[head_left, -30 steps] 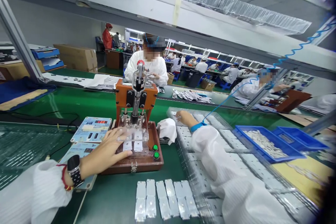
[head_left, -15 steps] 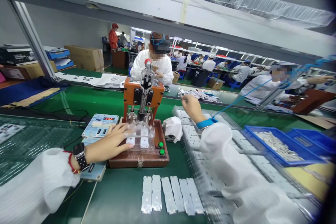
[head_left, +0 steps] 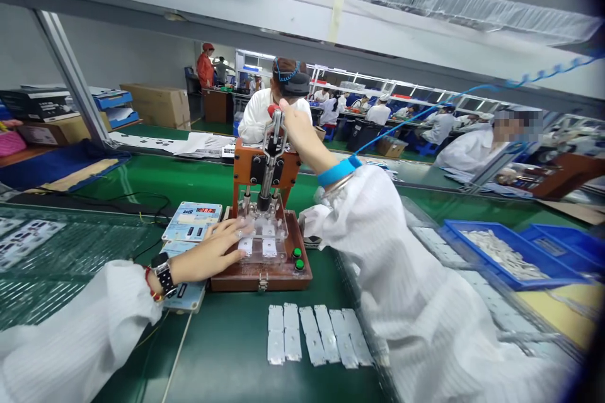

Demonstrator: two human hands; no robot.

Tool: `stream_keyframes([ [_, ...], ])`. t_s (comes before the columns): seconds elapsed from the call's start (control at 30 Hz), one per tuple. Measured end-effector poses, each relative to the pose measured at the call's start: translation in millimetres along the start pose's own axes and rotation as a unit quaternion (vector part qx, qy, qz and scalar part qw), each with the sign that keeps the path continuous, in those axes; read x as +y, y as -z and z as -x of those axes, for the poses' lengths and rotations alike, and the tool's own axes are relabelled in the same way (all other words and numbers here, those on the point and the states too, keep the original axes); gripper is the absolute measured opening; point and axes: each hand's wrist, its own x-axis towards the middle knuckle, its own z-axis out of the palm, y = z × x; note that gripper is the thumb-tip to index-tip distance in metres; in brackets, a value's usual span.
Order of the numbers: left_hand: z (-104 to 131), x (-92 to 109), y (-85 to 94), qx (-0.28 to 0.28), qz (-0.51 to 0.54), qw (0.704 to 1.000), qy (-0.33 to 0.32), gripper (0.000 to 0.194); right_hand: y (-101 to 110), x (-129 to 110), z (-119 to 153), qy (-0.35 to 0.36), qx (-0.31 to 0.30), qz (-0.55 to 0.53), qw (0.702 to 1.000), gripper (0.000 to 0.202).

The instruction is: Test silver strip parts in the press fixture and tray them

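Note:
An orange press (head_left: 244, 170) with a metal toggle clamp and a clear plate stands on a brown base (head_left: 283, 280). My right hand (head_left: 302, 135) is closed at the top of its clamp lever (head_left: 270, 164), thumb by the red knob (head_left: 274, 111); the other fingers are partly hidden. Flat and open, my left hand (head_left: 212, 255) has its fingertips at the left edge of the clear fixture. Two small white pieces (head_left: 269, 247) sit in that fixture. In front of the base lie several silvery flat strips (head_left: 292, 332) in a row.
Left of the press is a light-blue control box (head_left: 191, 220) with a red display. On the right stand clear trays (head_left: 437, 245) of flat parts, partly behind my sleeve, and a blue bin (head_left: 503, 256) of small pale pieces. A co-worker (head_left: 259, 113) sits opposite.
My right hand has moved left and up from above the trays to the press lever. My left hand stays at the fixture. The whole view has shifted slightly.

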Motion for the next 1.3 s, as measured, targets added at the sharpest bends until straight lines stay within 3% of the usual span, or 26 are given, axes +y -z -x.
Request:
stream_keyframes([
  [0.1, 1, 1, -0.3, 0.016, -0.005, 1.000, -0.019, 0.051, 0, -16, -11, -0.085, -0.051, -0.087, 0.991, 0.043],
  [0.27, 0, -5, -2.3, 0.027, 0.000, 1.000, -0.016, 0.050, 2, -33, -8, -0.093, -0.033, -0.124, 0.987, 0.018],
  [0.43, -7, -11, -6.6, 0.045, 0.035, 0.998, 0.036, 0.068, 4, -43, -3, 0.018, -0.006, -0.124, 0.992, 0.027],
  [0.63, -5, 0, -8.5, 0.068, 0.007, 0.998, -0.012, 0.046, 4, -72, 24, 0.126, 0.025, -0.087, 0.988, 0.025],
  [0.8, 4, -3, -19.1, 0.077, 0.043, 0.996, 0.005, 0.059, 3, -71, 34, 0.194, 0.003, -0.079, 0.978, 0.023],
  [0.9, 10, -2, -14.7, 0.069, 0.078, 0.994, 0.036, 0.064, 3, -67, 43, 0.259, 0.015, -0.061, 0.964, 0.025],
  [1.0, 20, -6, -2.2, 0.107, 0.047, 0.992, 0.051, 0.050, 1, -64, 69, 0.336, 0.048, 0.022, 0.940, 0.025],
  [1.1, 32, -25, 10.9, 0.141, -0.029, 0.987, 0.073, 0.038, -5, -51, 103, 0.406, 0.078, 0.114, 0.903, 0.030],
  [1.2, 46, -53, 18.9, 0.075, -0.067, 0.992, 0.077, 0.056, -14, -28, 130, 0.434, 0.080, 0.117, 0.890, 0.033],
  [1.3, 57, -71, 20.8, -0.030, -0.076, 0.993, 0.079, 0.101, -21, -9, 142, 0.434, 0.049, 0.101, 0.894, 0.032],
])
